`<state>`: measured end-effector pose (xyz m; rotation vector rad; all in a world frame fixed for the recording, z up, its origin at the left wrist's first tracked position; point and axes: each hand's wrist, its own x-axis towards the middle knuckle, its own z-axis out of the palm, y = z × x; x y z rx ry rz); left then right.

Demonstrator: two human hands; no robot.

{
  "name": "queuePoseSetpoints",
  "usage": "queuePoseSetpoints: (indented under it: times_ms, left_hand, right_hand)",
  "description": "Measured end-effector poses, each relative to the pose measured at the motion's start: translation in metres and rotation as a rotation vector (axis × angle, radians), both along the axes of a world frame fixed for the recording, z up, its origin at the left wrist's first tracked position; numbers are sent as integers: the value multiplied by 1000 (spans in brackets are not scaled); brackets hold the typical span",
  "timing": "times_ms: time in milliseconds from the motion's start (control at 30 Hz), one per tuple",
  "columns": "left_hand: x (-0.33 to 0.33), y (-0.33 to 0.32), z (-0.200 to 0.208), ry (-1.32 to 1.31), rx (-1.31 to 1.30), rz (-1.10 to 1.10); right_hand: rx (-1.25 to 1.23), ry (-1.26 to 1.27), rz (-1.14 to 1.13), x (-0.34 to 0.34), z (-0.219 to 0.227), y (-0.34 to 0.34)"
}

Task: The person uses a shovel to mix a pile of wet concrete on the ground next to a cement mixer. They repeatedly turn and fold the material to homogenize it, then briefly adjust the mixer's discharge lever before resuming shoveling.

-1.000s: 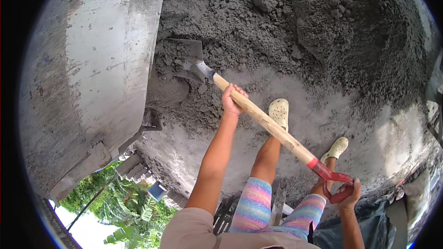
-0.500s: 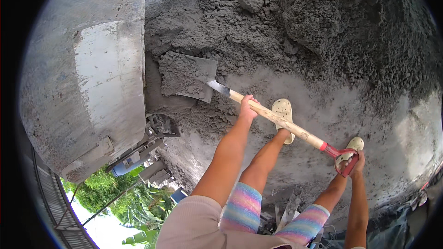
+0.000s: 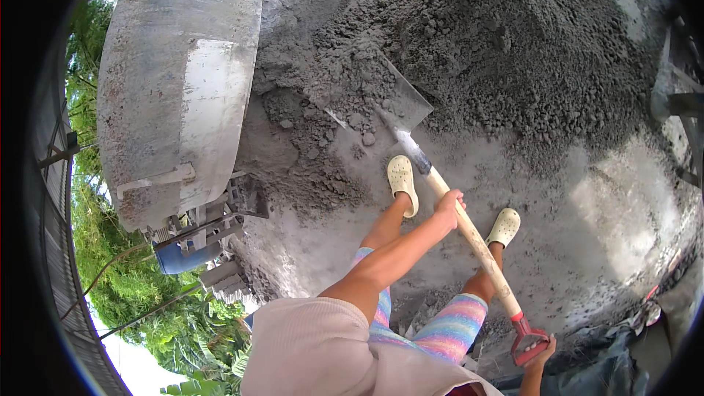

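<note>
My left hand (image 3: pixel 449 207) is wrapped round the wooden shaft of a shovel (image 3: pixel 480 253), partway down towards the blade. At the other end, my right hand (image 3: pixel 541 352) grips the shovel's red D-shaped handle (image 3: pixel 524 341). The flat metal blade (image 3: pixel 412 103) is tilted, its right part bare. Grey crumbly material (image 3: pixel 352 92), like damp sand or cement mix, covers its left part and hangs around that edge. I cannot tell how much of it rests on the blade.
A large grey mound (image 3: pixel 521 51) rises ahead to the right. On the left stands a big, dusty, curved metal drum (image 3: pixel 176 95), with a blue container (image 3: pixel 187 257) below it. My feet, in cream clogs (image 3: pixel 504 227), straddle the dusty floor. Dark plastic sheeting (image 3: pixel 594 367) lies at lower right.
The shovel blade has swung right, away from the drum, and more bare metal shows on it. My right hand has come lower with the handle. The whole view has shifted too.
</note>
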<state>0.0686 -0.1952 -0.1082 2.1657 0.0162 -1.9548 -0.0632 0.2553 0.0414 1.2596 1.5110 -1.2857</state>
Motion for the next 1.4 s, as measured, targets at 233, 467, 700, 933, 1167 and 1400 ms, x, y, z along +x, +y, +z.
queuePoseSetpoints:
  times_ms: [233, 467, 700, 933, 1167, 1400]
  left_hand:
    - [-125, -9, 120, 15, -446, -480]
    - [-85, -44, 178, 282, -481, -404]
    - [-16, 8, 75, 218, -13, -61]
    - [47, 15, 11, 312, 251, 278]
    - [343, -298, -19, 28, -82, 358]
    - [373, -275, -69, 98, -352, 369]
  right_hand:
    - [-144, -531, 86, 7, -4, 56]
    - [-207, -402, -94, 17, 54, -25]
    - [188, 4, -75, -3, 123, -25]
    - [283, 224, 301, -34, 135, -96]
    - [-16, -79, 474, 135, 35, -443]
    - [110, -234, 437, 154, -61, -447]
